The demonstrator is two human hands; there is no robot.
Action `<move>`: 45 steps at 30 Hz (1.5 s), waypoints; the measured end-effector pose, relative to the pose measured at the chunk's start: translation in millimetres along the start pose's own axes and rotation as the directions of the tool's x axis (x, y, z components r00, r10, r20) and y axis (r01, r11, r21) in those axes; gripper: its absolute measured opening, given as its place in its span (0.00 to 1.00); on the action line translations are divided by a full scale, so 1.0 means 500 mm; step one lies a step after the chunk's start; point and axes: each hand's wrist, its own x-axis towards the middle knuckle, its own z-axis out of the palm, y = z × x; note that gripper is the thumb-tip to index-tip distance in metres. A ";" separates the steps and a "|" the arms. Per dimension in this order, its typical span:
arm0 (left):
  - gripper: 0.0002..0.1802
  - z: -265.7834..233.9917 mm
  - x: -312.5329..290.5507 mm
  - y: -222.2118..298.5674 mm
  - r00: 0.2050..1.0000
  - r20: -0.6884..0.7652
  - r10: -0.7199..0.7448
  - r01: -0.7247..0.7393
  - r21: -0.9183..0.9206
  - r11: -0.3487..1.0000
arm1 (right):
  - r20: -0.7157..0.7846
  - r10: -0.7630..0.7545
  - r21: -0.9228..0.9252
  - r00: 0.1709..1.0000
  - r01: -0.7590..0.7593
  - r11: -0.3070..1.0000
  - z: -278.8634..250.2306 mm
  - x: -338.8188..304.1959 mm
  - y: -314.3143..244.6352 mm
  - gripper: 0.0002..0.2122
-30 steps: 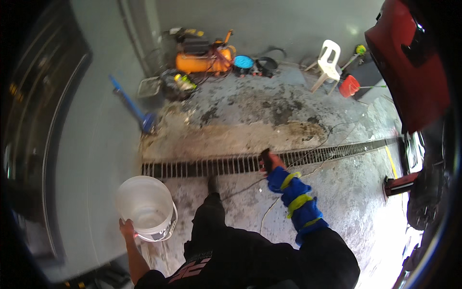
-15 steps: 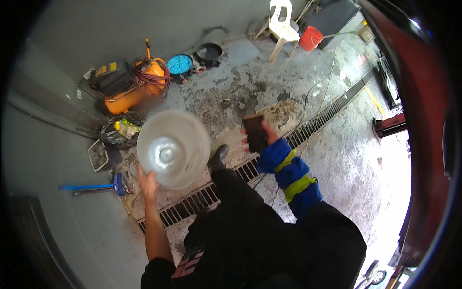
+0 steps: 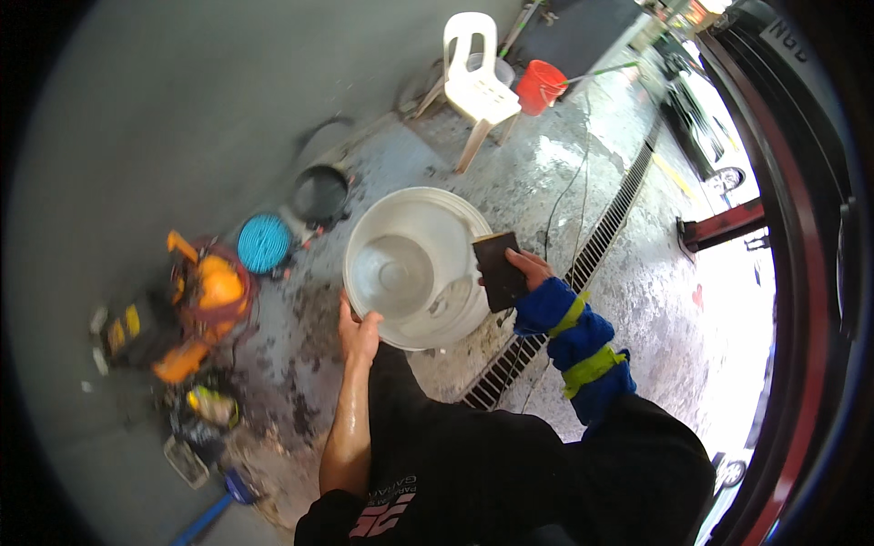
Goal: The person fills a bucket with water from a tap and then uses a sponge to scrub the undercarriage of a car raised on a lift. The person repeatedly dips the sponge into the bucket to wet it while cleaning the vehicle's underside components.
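White bucket held up between both hands, mouth toward the camera

The left hand (image 3: 360, 332) grips the lower rim of the one white bucket (image 3: 414, 268) — its inside looks bare, axis pointing up at the viewer. The right hand (image 3: 528, 270) clamps a dark sponge (image 3: 499, 270) at the bucket's right rim, above the floor drain grate (image 3: 592, 250). One white plastic chair (image 3: 478, 82) and one red bucket (image 3: 541, 85) stand well apart.

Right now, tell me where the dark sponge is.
In the head view the dark sponge sits right of centre, held by the right hand against the white bucket's rim, above the drain grate.
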 end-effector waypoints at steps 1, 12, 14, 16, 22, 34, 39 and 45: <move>0.45 0.050 0.066 0.030 0.999 0.052 -0.011 0.010 0.027 1.000 | -0.104 -0.043 0.001 0.994 0.043 0.999 -0.046 0.035 -0.030 0.18; 0.49 0.696 0.633 0.213 0.847 0.532 -0.028 -0.231 0.415 0.880 | -0.540 0.032 0.129 0.841 0.045 0.991 -0.436 0.306 -0.321 0.13; 0.49 0.841 0.696 0.233 0.811 0.585 -0.032 -0.294 0.453 0.842 | -0.608 -0.028 0.198 0.794 0.186 0.962 -0.546 0.349 -0.367 0.12; 0.48 0.987 0.753 0.262 0.770 0.635 -0.068 -0.338 0.495 0.800 | -0.689 -0.040 0.229 0.724 0.270 0.935 -0.648 0.396 -0.414 0.12; 0.46 1.407 0.992 0.231 0.748 0.647 -0.150 -0.249 0.483 0.839 | -0.827 -0.130 -0.205 0.546 -0.078 0.976 -1.053 0.602 -0.544 0.14; 0.41 2.009 1.397 0.291 0.746 0.556 -0.367 0.101 0.450 0.888 | -0.630 -0.251 -0.762 0.735 -0.522 0.383 -1.429 1.015 -1.146 0.18; 0.54 2.259 1.712 0.249 0.754 0.481 -0.448 0.187 0.497 0.847 | -0.669 -0.250 -0.741 0.700 -0.603 0.296 -1.587 1.154 -1.306 0.19; 0.62 2.568 2.067 0.146 0.731 0.250 -0.636 0.593 0.230 0.772 | -0.834 -0.226 -0.550 0.503 -0.725 0.414 -1.809 1.164 -1.355 0.17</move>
